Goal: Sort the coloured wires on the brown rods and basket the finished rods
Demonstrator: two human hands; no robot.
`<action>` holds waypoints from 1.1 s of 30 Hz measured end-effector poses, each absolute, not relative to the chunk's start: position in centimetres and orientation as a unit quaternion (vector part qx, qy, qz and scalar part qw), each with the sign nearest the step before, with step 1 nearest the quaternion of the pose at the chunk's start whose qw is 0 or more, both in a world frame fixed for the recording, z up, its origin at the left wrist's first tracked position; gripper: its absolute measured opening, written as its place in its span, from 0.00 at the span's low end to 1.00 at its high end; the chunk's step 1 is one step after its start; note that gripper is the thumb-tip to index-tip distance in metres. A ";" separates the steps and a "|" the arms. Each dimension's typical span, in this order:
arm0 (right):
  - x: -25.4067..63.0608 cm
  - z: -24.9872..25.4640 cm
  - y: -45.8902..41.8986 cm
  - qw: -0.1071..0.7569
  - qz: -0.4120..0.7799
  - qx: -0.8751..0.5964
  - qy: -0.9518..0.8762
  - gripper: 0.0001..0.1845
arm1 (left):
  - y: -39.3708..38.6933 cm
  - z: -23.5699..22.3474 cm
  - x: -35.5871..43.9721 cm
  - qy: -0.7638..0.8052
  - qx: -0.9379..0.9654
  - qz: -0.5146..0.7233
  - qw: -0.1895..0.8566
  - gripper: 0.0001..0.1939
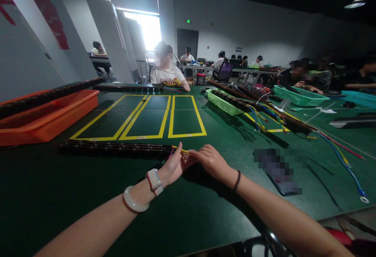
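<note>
A long black strip-like assembly (117,147) with a row of small shiny spots lies across the table in front of me. From its right end come a yellow wire (184,151) and a thin pink-red wire (170,153). My left hand (176,165), thumb raised, is around the wires beside that end, with the yellow wire running between thumb and fingers. Fingertips together, my right hand (212,161) pinches the yellow wire near its far end, against the left fingers. The wire's tip is hidden by the fingers.
An orange basket (58,116) stands left, a green basket (225,102) with similar assemblies at right. Loose cables with ring terminals (364,199) trail over the right side. A phone (279,175) lies near my right arm. Yellow tape rectangles (188,135) mark the table; a person (167,69) sits opposite.
</note>
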State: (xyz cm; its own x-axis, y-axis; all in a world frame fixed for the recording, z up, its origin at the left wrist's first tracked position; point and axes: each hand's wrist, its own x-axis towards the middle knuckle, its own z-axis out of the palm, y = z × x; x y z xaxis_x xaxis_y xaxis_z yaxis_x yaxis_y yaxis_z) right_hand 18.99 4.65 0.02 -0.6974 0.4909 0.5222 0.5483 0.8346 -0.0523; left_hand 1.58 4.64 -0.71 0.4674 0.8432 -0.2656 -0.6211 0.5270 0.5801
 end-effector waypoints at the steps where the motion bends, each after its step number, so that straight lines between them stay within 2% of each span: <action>1: 19.1 0.3 4.6 0.244 -0.075 -0.255 -0.933 0.17 | 4.7 -0.7 1.6 0.272 0.203 0.440 0.832 0.20; 4: 19.3 0.9 4.4 0.193 -0.106 -0.205 -0.954 0.18 | 4.7 -0.5 1.8 0.282 0.189 0.443 0.830 0.19; 7: 19.2 1.5 4.1 0.180 -0.069 -0.224 -0.955 0.20 | 4.7 -0.2 1.8 0.291 0.186 0.451 0.823 0.19; 10: 18.9 2.0 4.0 0.218 0.037 -0.284 -0.933 0.24 | 4.5 0.1 1.8 0.297 0.191 0.448 0.822 0.18; 13: 18.9 2.5 4.7 0.287 0.172 -0.378 -0.863 0.19 | 4.3 0.1 1.7 0.287 0.204 0.451 0.820 0.17; 15: 19.0 2.7 5.9 0.297 0.241 -0.450 -0.807 0.17 | 4.4 0.0 1.8 0.288 0.215 0.459 0.813 0.17; 18: 19.1 2.7 7.9 0.210 0.358 -0.496 -0.763 0.20 | 4.5 -0.1 1.8 0.298 0.216 0.475 0.800 0.16; 22: 18.6 2.7 9.3 0.075 0.578 -0.403 -0.705 0.25 | 4.6 -0.3 1.6 0.270 0.228 0.483 0.801 0.17; 26: 17.5 2.8 9.6 0.017 0.719 -0.303 -0.625 0.18 | 4.5 -0.2 1.3 0.261 0.246 0.475 0.803 0.20; 30: 16.8 2.6 9.7 0.022 0.752 -0.303 -0.585 0.10 | 4.4 0.1 1.2 0.250 0.246 0.459 0.816 0.21; 33: 16.9 2.6 9.6 0.042 0.681 -0.345 -0.644 0.10 | 4.4 0.1 1.2 0.241 0.234 0.457 0.824 0.18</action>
State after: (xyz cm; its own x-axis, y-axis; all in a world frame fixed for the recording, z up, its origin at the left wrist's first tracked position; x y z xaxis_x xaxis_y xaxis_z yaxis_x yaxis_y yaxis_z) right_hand 16.87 9.57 2.62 -0.7584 0.5021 -0.4156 0.3868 -0.1665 -0.9070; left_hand 1.22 4.35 0.06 0.4660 0.8654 -0.1840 -0.6401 0.4733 0.6052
